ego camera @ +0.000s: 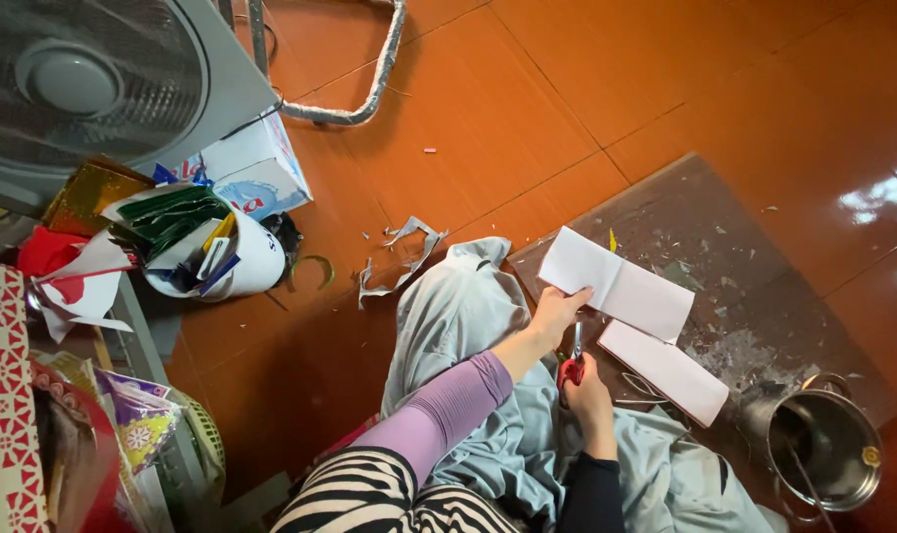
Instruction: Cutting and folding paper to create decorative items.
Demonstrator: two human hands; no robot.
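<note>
My left hand [557, 308], in a purple sleeve, pinches the near edge of a folded white sheet of paper [626, 286]. My right hand [588, 395], in a black sleeve, grips red-handled scissors [572, 367], whose blades point up at the paper's lower edge beside my left hand. A second white folded piece [665, 373] lies just right of the scissors. Both hands hover over a pale grey-green cloth [458, 316] across my lap and the edge of a scuffed brown board [735, 247].
A steel pot [831, 452] stands at the lower right. Paper scraps [401, 259] lie on the orange tiled floor. At the left are a white bucket stuffed with coloured paper [241, 262], a carton [256, 168], a grey fan [73, 84] and patterned bags [137, 424].
</note>
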